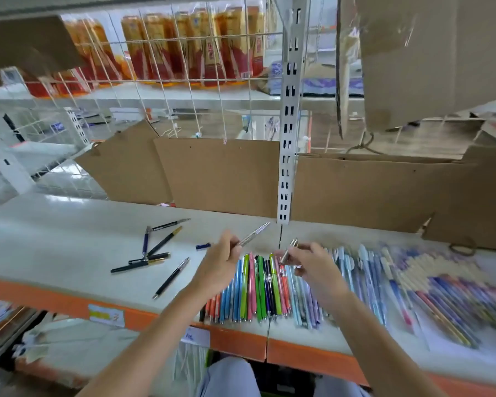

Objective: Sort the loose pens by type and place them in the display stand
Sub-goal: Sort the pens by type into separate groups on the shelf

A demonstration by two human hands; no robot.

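Head view: left hand (221, 263) pinches a silver pen (254, 234), right hand (308, 263) pinches its cap (289, 250); capping likely comes next, then laying it with its type.

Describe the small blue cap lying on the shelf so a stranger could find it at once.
Start at the white shelf with the orange front edge. Left of the left hand, past the scattered dark pens, lies the blue cap, just off the knuckles. It is the only short blue stub there; everything near it is a full-length pen.

White shelf (69, 239) carries dark pens (155, 253) and, seemingly, sorted coloured pens (258, 287).
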